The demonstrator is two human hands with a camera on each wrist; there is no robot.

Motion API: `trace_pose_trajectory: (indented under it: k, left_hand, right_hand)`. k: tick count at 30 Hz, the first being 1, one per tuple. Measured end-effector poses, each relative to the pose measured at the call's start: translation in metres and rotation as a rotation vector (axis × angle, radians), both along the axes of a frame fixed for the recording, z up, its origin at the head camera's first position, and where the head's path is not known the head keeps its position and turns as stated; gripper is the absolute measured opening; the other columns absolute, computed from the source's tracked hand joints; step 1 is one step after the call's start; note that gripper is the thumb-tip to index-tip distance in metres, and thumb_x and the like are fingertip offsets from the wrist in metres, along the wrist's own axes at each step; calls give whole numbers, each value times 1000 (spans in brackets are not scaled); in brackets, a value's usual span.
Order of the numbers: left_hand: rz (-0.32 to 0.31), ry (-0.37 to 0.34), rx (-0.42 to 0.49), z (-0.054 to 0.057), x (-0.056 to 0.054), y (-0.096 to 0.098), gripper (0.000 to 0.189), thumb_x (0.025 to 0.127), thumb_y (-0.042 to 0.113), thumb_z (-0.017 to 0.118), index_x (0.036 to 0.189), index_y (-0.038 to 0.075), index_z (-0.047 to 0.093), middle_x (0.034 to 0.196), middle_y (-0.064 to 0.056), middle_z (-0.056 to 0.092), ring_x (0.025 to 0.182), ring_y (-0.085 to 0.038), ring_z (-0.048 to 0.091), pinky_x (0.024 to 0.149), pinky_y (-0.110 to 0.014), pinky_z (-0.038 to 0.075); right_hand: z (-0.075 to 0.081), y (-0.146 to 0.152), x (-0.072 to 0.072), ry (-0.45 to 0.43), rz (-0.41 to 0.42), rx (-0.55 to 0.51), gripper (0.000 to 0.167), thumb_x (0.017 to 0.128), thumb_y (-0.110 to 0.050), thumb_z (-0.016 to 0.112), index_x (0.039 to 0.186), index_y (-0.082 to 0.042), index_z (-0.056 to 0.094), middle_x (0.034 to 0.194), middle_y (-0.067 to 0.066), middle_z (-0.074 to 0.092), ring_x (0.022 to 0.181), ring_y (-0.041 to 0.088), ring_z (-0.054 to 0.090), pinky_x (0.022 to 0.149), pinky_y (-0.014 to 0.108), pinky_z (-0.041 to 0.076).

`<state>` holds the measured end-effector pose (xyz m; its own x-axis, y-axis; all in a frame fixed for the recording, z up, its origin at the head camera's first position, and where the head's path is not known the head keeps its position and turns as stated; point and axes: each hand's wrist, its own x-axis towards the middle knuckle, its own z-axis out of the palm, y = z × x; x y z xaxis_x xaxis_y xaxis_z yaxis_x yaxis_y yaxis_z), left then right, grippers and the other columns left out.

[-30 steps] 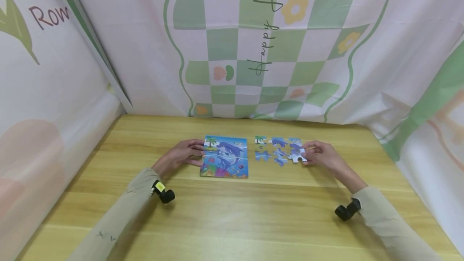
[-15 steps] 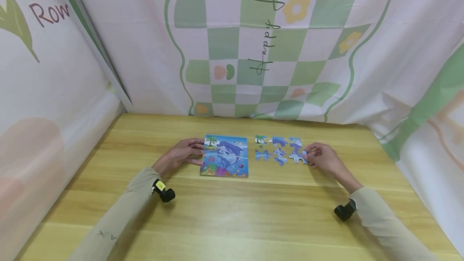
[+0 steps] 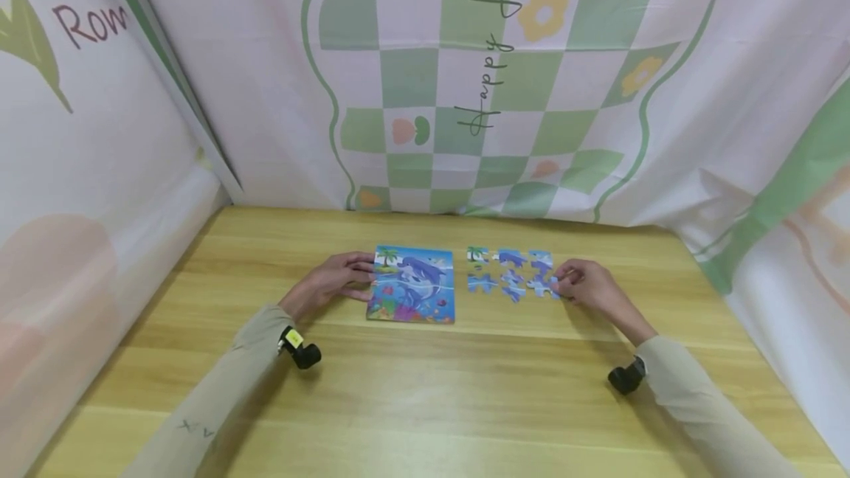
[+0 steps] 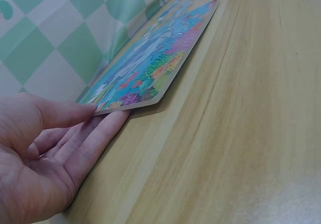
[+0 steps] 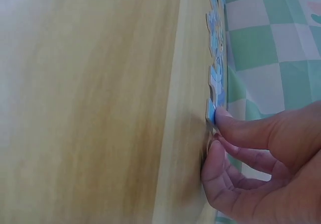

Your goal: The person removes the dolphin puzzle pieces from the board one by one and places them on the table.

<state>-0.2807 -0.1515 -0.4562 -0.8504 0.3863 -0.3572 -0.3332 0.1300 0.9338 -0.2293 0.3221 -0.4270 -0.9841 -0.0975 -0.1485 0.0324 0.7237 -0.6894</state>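
Note:
A dolphin puzzle board [image 3: 415, 285] lies near the middle of the table in the head view. My left hand [image 3: 332, 282] pinches its left edge; the left wrist view shows the thumb on top and fingers under the rim. Right of the board, separate jigsaw pieces form two rows, with a palm-tree piece [image 3: 477, 255] at the upper left. My right hand [image 3: 587, 285] holds the lower-right puzzle piece [image 3: 541, 286] by its right edge. In the right wrist view, that piece [image 5: 210, 111] sits between thumb and curled forefinger, partly covered by the thumb.
The wooden table [image 3: 425, 397] reaches toward me in front of the board and pieces. A checkered cloth curtain [image 3: 471, 80] hangs along its back edge, and a white printed cloth [image 3: 99, 190] closes the left side.
My right hand has shifted slightly, bringing the lower-right puzzle piece a little to the left, close under the piece above it. My left hand stays at the board's edge.

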Motion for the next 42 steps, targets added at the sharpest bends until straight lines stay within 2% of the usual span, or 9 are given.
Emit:
trace_pose_trajectory:
  k: [6, 20, 26, 34, 42]
  left_hand:
    - [-7, -2, 0, -2, -1, -1, 58, 103, -3, 58, 158, -1, 39, 146, -24, 48, 106, -24, 67, 89, -37, 68]
    - [-6, 0, 10, 0, 2, -1, 57, 103, -3, 58, 157, -1, 39, 145, -23, 49, 105, -24, 67, 89, -36, 68]
    - [-2, -1, 5, 1, 2, -1, 57, 104, -3, 57, 157, -1, 39, 145, -23, 49, 107, -24, 66, 89, -37, 68]
    - [-1, -1, 13, 2, 2, -2, 57, 103, -3, 58, 157, -1, 39, 144, -22, 50, 105, -24, 68, 89, -37, 68]
    - [-7, -1, 12, 2, 0, -1, 57, 103, -3, 58, 157, -1, 39, 144, -23, 50, 108, -24, 67, 90, -37, 68]
  right_hand:
    - [1, 0, 0, -3, -3, -6, 26, 96, -3, 72, 113, 13, 61, 93, 15, 65, 75, 19, 61, 58, 24, 60]
    - [1, 0, -1, 8, -19, 58, 21, 96, -7, 73, 104, 9, 63, 92, 13, 65, 80, 19, 58, 58, 19, 53]
    - [4, 4, -5, -38, -8, 34, 22, 97, -6, 71, 107, 11, 61, 93, 14, 64, 79, 19, 61, 61, 22, 59]
    - [22, -1, -5, -74, -12, -14, 25, 99, -1, 64, 116, 15, 57, 104, 25, 65, 84, 24, 66, 70, 29, 66]
    - [22, -15, 0, -81, 18, -67, 24, 102, -2, 62, 118, 15, 56, 102, 17, 64, 87, 24, 65, 72, 30, 66]
